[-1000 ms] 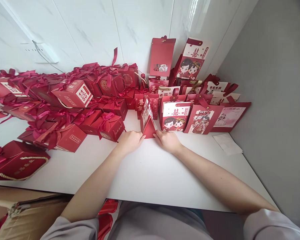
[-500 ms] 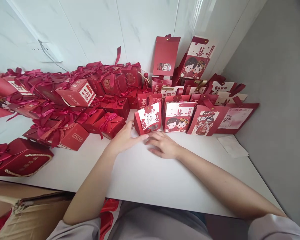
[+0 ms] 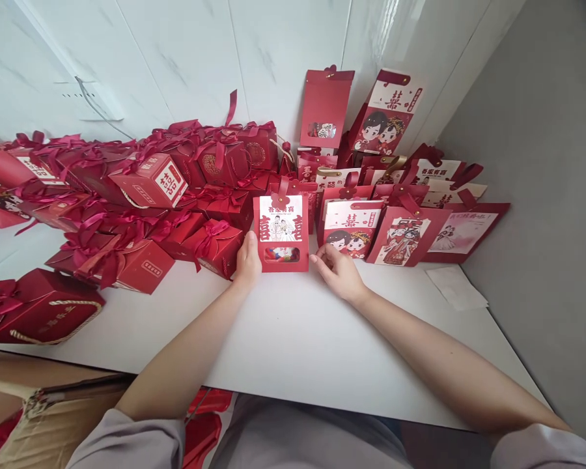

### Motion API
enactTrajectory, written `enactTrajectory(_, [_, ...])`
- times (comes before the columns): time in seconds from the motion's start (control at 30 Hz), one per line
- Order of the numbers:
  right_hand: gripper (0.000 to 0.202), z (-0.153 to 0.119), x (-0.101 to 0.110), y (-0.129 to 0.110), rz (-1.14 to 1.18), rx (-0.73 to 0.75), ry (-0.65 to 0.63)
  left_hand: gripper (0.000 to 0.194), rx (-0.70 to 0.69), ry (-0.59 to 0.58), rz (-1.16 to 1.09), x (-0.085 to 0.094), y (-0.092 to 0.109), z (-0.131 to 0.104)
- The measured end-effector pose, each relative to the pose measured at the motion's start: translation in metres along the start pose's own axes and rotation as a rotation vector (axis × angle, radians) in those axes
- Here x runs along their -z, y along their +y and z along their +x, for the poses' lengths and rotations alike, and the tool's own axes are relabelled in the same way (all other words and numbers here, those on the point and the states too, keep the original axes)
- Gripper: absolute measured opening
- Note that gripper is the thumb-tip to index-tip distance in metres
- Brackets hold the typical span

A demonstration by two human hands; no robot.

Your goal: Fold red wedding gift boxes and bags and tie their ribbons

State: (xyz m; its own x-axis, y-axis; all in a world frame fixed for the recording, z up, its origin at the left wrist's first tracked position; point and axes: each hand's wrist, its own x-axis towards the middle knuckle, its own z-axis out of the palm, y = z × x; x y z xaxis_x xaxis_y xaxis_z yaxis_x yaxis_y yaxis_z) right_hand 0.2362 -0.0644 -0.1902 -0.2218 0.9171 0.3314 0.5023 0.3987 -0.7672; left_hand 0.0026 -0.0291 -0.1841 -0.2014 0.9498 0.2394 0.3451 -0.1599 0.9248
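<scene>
A red gift box (image 3: 282,228) with a white panel, a printed couple and a small window stands upright on the white table, facing me. Along its left edge is my left hand (image 3: 249,262), its fingers partly hidden behind the box. My right hand (image 3: 340,270) is by the box's lower right edge, thumb and fingers curled a little apart, with nothing between them. Just right of the box stands a red and white box (image 3: 351,228) with two cartoon faces, close behind my right hand.
Red ribboned boxes (image 3: 146,182) are piled along the left. More upright boxes (image 3: 406,236) stand at the right, near the grey wall (image 3: 532,228). White paper (image 3: 456,288) lies on the white table (image 3: 293,352). A cardboard box (image 3: 68,417) is below left.
The gift box has turned from an angle to face me squarely and stands slightly nearer. My hands have moved apart, from its lower front to its two sides.
</scene>
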Motion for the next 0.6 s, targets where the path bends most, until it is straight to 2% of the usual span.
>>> enactTrajectory(0.13, [0.034, 0.003, 0.002, -0.003, -0.007, -0.062, -0.107, 0.067, -0.017, -0.027, -0.064, 0.002, 0.002, -0.001])
enactTrajectory(0.23, [0.033, 0.004, 0.002, -0.002, -0.01, -0.062, -0.175, 0.075, 0.019, -0.09, -0.045, 0.002, 0.005, -0.005])
enactTrajectory(0.4, [0.032, 0.004, 0.002, 0.001, 0.008, -0.076, -0.164, 0.074, 0.023, -0.205, 0.011, 0.004, 0.009, -0.007])
enactTrajectory(0.6, [0.035, 0.004, 0.0, 0.001, 0.061, -0.124, -0.135, 0.063, -0.06, -0.197, 0.075, 0.01, 0.017, -0.008])
